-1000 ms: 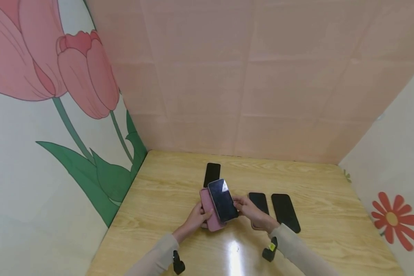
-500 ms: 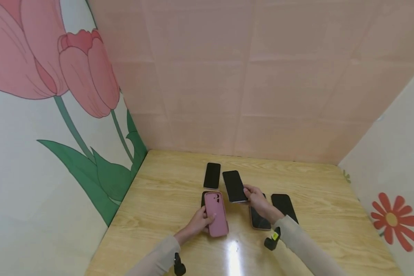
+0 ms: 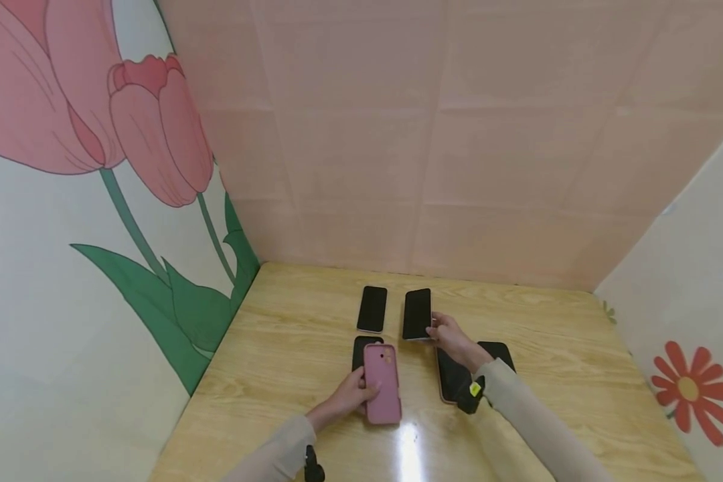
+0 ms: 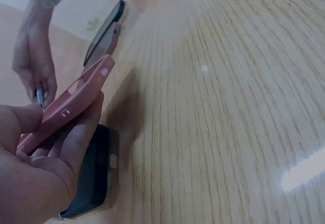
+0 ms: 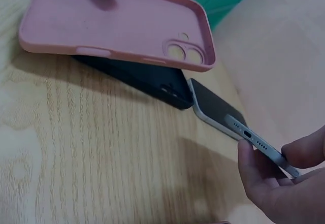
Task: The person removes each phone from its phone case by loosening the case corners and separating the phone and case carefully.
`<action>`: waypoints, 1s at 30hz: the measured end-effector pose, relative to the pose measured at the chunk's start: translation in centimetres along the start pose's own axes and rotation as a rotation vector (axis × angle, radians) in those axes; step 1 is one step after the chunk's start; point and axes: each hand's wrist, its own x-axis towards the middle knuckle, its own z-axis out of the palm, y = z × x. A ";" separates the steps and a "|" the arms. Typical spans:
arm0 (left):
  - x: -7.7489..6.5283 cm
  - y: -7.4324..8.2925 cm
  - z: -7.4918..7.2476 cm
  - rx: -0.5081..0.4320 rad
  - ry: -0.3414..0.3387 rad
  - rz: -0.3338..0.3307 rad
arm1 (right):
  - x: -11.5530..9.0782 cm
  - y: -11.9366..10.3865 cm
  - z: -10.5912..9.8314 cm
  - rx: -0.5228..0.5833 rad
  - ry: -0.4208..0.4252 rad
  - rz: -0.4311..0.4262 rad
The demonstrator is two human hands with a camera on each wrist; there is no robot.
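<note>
My left hand [image 3: 351, 393] grips an empty pink phone case [image 3: 383, 388] by its left side, its hollow inside facing up. In the right wrist view the case shows a camera cutout with round holes. My right hand [image 3: 454, 340] pinches a phone [image 3: 418, 314] with a dark screen by its lower right corner; its port end [image 5: 249, 134] faces the right wrist camera. Under the pink case, partly hidden, lies a black phone case [image 5: 147, 82]. Just beyond that, another phone [image 3: 372, 309] lies face up on the table, left of the held one.
Two dark-screened phones lie at the right, one in a pinkish case [image 3: 452, 378] beneath my right wrist, the other [image 3: 499, 353] partly behind my forearm. The wooden table [image 3: 566, 375] meets a pink wall covering [image 3: 434, 167] at the back.
My right hand has lifted the phone away from the pink case and carried it up and back, beside the far phone. My left hand has drawn the case slightly nearer and turned it upright.
</note>
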 end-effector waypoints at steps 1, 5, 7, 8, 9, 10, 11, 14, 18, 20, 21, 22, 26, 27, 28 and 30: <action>0.0 0.0 0.0 0.001 -0.002 0.000 | 0.2 0.1 -0.1 0.008 -0.002 0.000; 0.0 -0.3 0.0 -0.011 -0.022 -0.005 | 0.8 0.5 -0.1 0.020 0.033 0.010; 0.0 -0.4 -0.1 -0.020 -0.035 -0.008 | 1.0 0.7 0.0 0.024 0.042 0.006; 0.0 -0.4 -0.1 -0.025 -0.042 -0.009 | 1.1 0.8 0.1 0.029 0.053 0.004; 0.0 -0.4 -0.1 -0.030 -0.047 -0.012 | 1.2 0.8 0.2 0.031 0.062 0.001; 0.0 -0.3 -0.1 -0.029 -0.048 -0.011 | 1.3 0.9 0.2 0.029 0.075 0.000; 0.1 -0.3 -0.1 -0.030 -0.049 -0.013 | 1.4 0.9 0.3 0.031 0.087 0.000; 0.1 -0.4 -0.1 -0.031 -0.050 -0.014 | 1.9 1.1 0.4 0.034 0.127 0.003; 0.2 -0.6 0.0 -0.044 -0.063 -0.017 | 2.4 1.3 0.4 0.037 0.135 0.004; 0.2 -0.7 0.0 -0.051 -0.068 -0.021 | 2.6 1.5 0.4 0.034 0.133 0.007; 0.2 -0.8 0.1 -0.053 -0.071 -0.024 | 2.7 1.5 0.3 0.036 0.128 0.010; 0.3 -0.8 0.1 -0.055 -0.072 -0.024 | 2.7 1.6 0.3 0.030 0.125 0.014; 0.4 -1.0 0.2 -0.058 -0.065 -0.028 | 2.9 1.8 0.3 0.026 0.125 0.026; 0.5 -1.0 0.2 -0.059 -0.065 -0.028 | 3.0 1.8 0.3 0.028 0.124 0.025; 0.5 -1.1 0.3 -0.061 -0.067 -0.027 | 3.1 1.9 0.4 0.030 0.124 0.023; 0.6 -1.1 0.2 -0.063 -0.071 -0.026 | 3.2 2.0 0.4 0.043 0.130 0.023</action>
